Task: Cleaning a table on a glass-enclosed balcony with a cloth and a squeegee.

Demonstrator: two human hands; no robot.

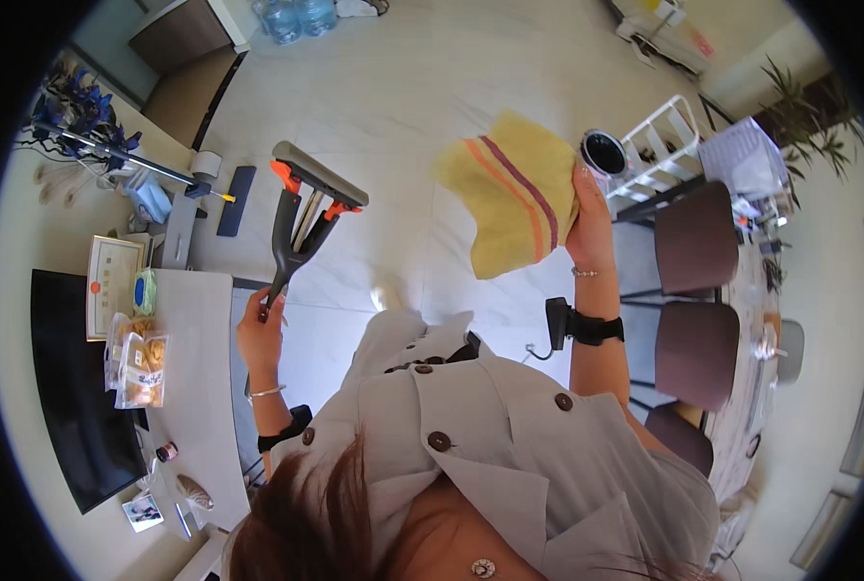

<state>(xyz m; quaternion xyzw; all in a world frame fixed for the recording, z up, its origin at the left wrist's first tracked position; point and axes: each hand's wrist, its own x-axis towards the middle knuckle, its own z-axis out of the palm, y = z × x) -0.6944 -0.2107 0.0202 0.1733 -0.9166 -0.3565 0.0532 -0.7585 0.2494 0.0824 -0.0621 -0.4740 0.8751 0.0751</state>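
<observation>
My left hand is closed round the lower end of a black squeegee's handle. The squeegee is held up at a tilt, its forked frame joined by orange clips to a long grey head at the top. In my right hand a yellow cloth with orange and purple stripes hangs out to the left, gripped at its right edge. Some of the right fingers are hidden behind the cloth. Just beyond that hand shows a round, dark-topped thing with a pale rim; I cannot tell whether the hand touches it.
On the left, a white cabinet carries bags of snacks near a dark television. To the right, brown chairs line a long table, with a white rack beyond. Large blue water bottles stand far ahead on the tiled floor.
</observation>
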